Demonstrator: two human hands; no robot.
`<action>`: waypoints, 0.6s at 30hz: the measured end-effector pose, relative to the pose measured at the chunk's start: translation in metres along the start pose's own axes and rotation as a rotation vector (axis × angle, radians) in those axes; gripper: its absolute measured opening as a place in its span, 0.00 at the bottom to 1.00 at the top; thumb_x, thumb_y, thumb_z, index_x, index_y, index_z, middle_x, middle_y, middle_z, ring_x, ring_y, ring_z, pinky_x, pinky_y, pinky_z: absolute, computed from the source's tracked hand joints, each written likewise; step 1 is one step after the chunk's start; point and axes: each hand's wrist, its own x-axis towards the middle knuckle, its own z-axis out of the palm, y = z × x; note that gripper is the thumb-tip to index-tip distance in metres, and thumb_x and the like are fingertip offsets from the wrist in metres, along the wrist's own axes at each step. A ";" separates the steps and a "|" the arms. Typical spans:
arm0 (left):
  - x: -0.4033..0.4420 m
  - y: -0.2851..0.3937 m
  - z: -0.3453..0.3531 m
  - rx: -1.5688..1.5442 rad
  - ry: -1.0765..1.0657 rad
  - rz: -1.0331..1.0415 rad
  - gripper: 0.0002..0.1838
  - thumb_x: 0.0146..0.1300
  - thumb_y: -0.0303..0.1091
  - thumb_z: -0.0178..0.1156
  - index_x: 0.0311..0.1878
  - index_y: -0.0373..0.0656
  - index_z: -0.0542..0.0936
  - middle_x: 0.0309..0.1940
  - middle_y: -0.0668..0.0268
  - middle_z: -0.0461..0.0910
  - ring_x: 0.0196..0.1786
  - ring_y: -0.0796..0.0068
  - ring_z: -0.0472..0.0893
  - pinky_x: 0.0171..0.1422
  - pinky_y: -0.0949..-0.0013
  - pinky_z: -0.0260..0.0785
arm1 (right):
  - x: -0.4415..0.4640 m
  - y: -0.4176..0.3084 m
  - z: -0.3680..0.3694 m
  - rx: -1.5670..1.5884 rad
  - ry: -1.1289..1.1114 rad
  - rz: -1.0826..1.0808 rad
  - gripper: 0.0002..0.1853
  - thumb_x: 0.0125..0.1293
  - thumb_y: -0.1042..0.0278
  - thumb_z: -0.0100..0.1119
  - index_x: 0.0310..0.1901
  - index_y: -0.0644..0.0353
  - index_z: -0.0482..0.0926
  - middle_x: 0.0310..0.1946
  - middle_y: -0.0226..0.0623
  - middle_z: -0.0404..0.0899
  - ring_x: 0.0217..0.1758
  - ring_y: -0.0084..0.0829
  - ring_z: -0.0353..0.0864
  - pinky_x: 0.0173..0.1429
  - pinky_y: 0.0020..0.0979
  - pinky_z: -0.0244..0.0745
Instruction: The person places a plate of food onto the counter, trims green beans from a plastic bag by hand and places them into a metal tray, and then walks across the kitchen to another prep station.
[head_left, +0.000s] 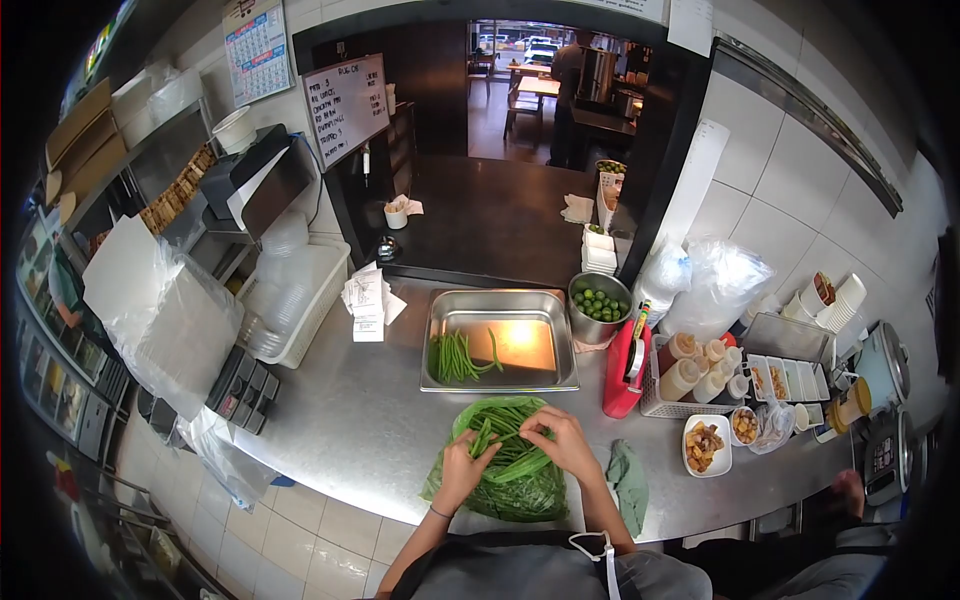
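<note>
A clear plastic bag of green beans [520, 497] lies on the steel counter right in front of me, its mouth spread wide. Over it, my left hand [467, 468] is closed on several green beans [483, 437]. My right hand [562, 440] pinches at the end of a green bean just to the right, close to the left fingers. Beyond the bag stands a rectangular steel pan [545, 377], with a small pile of green beans [458, 358] in its left part.
A steel pot of small green citrus [600, 300] stands right of the pan, near a red container [625, 370]. A green cloth [627, 485] lies by my right forearm. Farther right are sauce bottles [682, 378] and a white bowl of food [706, 447]. Paper slips [368, 305] lie left.
</note>
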 end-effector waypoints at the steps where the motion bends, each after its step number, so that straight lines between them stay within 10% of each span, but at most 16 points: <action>1: 0.001 0.005 -0.001 -0.034 0.024 -0.009 0.11 0.53 0.32 0.68 0.36 0.35 0.82 0.30 0.54 0.79 0.32 0.55 0.80 0.37 0.62 0.71 | 0.001 0.000 0.003 0.023 0.062 0.010 0.03 0.56 0.75 0.62 0.32 0.63 0.79 0.26 0.37 0.76 0.32 0.36 0.77 0.38 0.33 0.70; 9: -0.003 0.020 0.004 -0.158 0.097 -0.112 0.11 0.54 0.32 0.69 0.35 0.33 0.81 0.25 0.58 0.81 0.27 0.71 0.79 0.34 0.70 0.70 | 0.006 0.011 0.057 0.282 0.319 0.028 0.03 0.64 0.77 0.57 0.36 0.66 0.76 0.31 0.31 0.76 0.35 0.22 0.74 0.40 0.24 0.69; 12: -0.007 0.016 0.010 -0.242 0.068 -0.177 0.11 0.55 0.32 0.69 0.34 0.33 0.81 0.23 0.61 0.81 0.25 0.79 0.77 0.33 0.71 0.70 | 0.003 0.008 0.076 0.879 0.260 0.347 0.02 0.67 0.76 0.54 0.37 0.63 0.77 0.31 0.27 0.77 0.32 0.16 0.73 0.37 0.20 0.69; 18: -0.005 0.003 0.007 -0.375 0.151 -0.305 0.09 0.56 0.31 0.68 0.32 0.35 0.80 0.23 0.68 0.81 0.28 0.85 0.75 0.32 0.75 0.68 | 0.006 0.013 0.071 0.625 0.274 0.245 0.02 0.63 0.75 0.59 0.34 0.63 0.79 0.28 0.27 0.77 0.32 0.19 0.75 0.39 0.24 0.69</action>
